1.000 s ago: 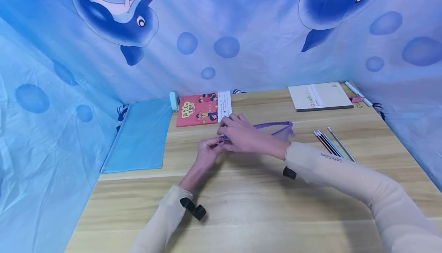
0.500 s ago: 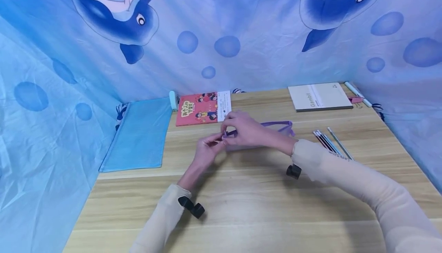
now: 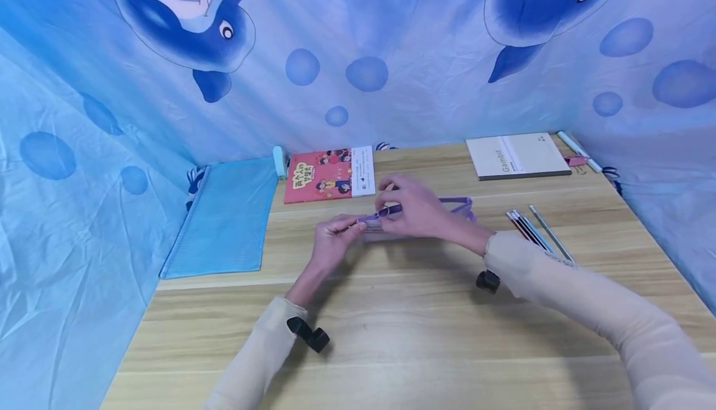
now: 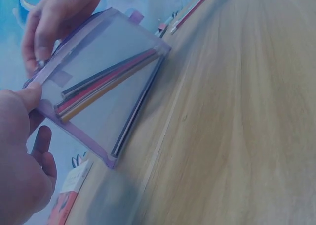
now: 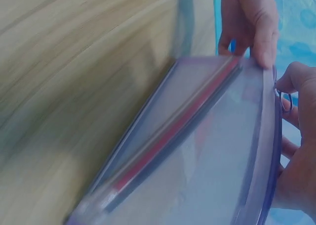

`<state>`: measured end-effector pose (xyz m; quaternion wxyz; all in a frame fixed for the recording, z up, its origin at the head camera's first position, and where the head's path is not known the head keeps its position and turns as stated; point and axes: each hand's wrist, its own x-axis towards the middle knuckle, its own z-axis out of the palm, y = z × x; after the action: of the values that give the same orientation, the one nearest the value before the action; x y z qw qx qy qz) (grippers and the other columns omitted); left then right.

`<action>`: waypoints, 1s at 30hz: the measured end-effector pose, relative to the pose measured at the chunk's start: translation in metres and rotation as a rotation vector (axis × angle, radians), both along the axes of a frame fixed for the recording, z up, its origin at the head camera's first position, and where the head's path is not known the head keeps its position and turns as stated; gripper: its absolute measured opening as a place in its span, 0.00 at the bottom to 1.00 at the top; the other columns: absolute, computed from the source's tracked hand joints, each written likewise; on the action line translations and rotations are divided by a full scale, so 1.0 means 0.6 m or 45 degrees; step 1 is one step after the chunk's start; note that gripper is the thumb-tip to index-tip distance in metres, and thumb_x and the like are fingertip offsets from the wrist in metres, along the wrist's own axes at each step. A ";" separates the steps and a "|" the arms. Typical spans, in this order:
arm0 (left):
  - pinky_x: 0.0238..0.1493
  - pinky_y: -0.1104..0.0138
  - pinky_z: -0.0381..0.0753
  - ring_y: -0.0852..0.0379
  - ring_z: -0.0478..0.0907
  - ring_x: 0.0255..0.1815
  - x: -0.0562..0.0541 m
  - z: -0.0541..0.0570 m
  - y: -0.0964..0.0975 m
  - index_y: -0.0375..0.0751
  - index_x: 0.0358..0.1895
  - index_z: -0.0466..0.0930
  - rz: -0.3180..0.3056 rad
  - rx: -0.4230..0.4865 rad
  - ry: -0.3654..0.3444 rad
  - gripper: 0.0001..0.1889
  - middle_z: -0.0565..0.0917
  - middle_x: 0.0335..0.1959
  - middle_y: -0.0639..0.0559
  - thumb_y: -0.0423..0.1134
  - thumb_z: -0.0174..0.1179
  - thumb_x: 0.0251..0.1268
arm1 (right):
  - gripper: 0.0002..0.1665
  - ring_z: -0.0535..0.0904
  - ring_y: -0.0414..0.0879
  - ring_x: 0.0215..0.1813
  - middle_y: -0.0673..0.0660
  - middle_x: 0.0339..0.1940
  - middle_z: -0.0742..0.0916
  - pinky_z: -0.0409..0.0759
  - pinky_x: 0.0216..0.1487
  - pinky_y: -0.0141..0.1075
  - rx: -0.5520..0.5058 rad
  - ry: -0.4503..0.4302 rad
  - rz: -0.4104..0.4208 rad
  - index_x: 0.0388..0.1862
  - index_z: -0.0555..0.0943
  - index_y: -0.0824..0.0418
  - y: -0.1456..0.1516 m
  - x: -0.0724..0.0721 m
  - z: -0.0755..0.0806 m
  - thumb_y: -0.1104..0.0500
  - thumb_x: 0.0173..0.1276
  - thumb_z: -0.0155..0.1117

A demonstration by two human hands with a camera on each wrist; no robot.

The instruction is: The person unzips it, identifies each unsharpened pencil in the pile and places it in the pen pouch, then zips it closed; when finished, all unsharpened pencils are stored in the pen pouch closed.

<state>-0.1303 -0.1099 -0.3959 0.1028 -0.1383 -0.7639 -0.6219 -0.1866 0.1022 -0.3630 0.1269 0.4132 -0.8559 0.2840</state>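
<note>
A see-through pencil pouch with purple trim stands upright on its long edge at mid-table, several pencils slanting inside it. My left hand pinches its upper left corner between thumb and fingers. Along the zippered top edge, my right hand pinches the zipper pull, whose metal ring pokes out by the fingertips in the right wrist view. Part of the pouch is hidden behind the right hand and forearm in the head view.
Left lies a blue zip folder. Behind the pouch is a red book with a pale mint object beside it. Back right holds a notebook and a light blue pen. Several pencils lie right of the pouch.
My right hand has slid rightward along the pouch's top edge with the zipper pull, away from the left hand. The left hand stays at the corner, now more of it showing.
</note>
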 end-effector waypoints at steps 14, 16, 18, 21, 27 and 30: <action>0.42 0.71 0.81 0.59 0.83 0.40 -0.031 -0.042 -0.039 0.27 0.41 0.87 0.142 0.006 -0.140 0.08 0.87 0.41 0.37 0.25 0.68 0.59 | 0.08 0.78 0.59 0.45 0.62 0.51 0.81 0.73 0.38 0.50 -0.012 -0.001 -0.272 0.34 0.88 0.55 0.199 -0.011 -0.006 0.60 0.52 0.73; 0.41 0.72 0.81 0.58 0.82 0.39 -0.032 -0.043 -0.042 0.25 0.41 0.87 0.157 -0.025 -0.134 0.08 0.86 0.41 0.35 0.24 0.68 0.58 | 0.07 0.78 0.56 0.41 0.60 0.50 0.81 0.72 0.33 0.45 -0.010 0.004 -0.291 0.34 0.88 0.55 0.218 -0.010 -0.008 0.60 0.54 0.73; 0.40 0.74 0.80 0.58 0.82 0.39 -0.033 -0.045 -0.042 0.25 0.40 0.87 0.175 -0.051 -0.120 0.07 0.86 0.41 0.34 0.24 0.69 0.57 | 0.07 0.77 0.54 0.38 0.59 0.48 0.82 0.71 0.30 0.42 -0.018 0.018 -0.282 0.34 0.89 0.56 0.226 -0.007 -0.011 0.61 0.55 0.73; 0.38 0.74 0.80 0.56 0.81 0.39 -0.031 -0.045 -0.044 0.28 0.40 0.88 0.165 -0.090 -0.088 0.08 0.87 0.41 0.36 0.25 0.70 0.57 | 0.07 0.78 0.55 0.40 0.58 0.45 0.82 0.73 0.33 0.44 -0.010 0.020 -0.249 0.34 0.89 0.56 0.229 -0.001 -0.011 0.61 0.54 0.74; 0.49 0.61 0.80 0.52 0.81 0.44 -0.012 -0.057 -0.055 0.37 0.41 0.90 0.032 -0.256 0.058 0.11 0.88 0.43 0.47 0.25 0.71 0.54 | 0.09 0.79 0.50 0.39 0.54 0.39 0.84 0.77 0.35 0.45 0.049 -0.010 -0.096 0.31 0.89 0.53 0.234 0.036 -0.019 0.64 0.50 0.76; 0.55 0.52 0.77 0.48 0.81 0.48 0.006 -0.068 -0.061 0.37 0.41 0.89 -0.052 -0.422 0.181 0.13 0.88 0.44 0.47 0.24 0.73 0.50 | 0.11 0.80 0.47 0.39 0.51 0.37 0.84 0.80 0.36 0.44 0.123 -0.015 -0.043 0.32 0.89 0.52 0.233 0.059 -0.035 0.64 0.48 0.77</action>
<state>-0.1265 -0.1465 -0.4364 0.1197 -0.2125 -0.8437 -0.4781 -0.1512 0.2419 -0.3840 0.1065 0.4026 -0.8762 0.2426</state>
